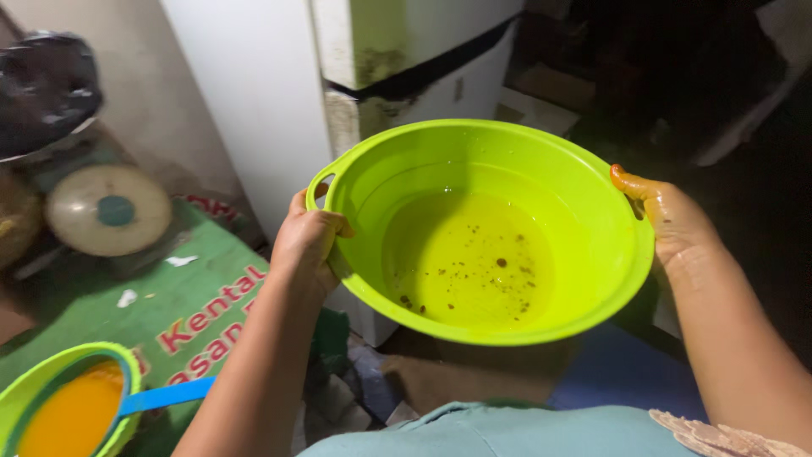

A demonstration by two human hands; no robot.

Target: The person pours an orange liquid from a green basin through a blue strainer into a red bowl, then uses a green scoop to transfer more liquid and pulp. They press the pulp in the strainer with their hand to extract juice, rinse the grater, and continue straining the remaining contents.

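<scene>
The person is holding a lime-green plastic basin (482,228) up in front of the body with both hands. The left hand (306,245) is gripping the basin's left rim just below its small loop handle, fingers curled around the edge. The right hand (668,222) is clasping the right rim, and its fingers are smeared with an orange stain. The basin is tilting slightly toward the camera, showing a shallow pool of yellowish liquid with dark specks scattered over the bottom.

Behind the basin a white fridge (372,68) with grimy patches is standing against the wall. To the left, a green printed mat (169,305) is covering the bench, and a weighing scale (108,210) with a round dial is sitting on it, well apart from the basin. At the lower left corner, a second green bowl (34,381) is holding orange liquid, with a blue-handled strainer (165,395) resting in it.
</scene>
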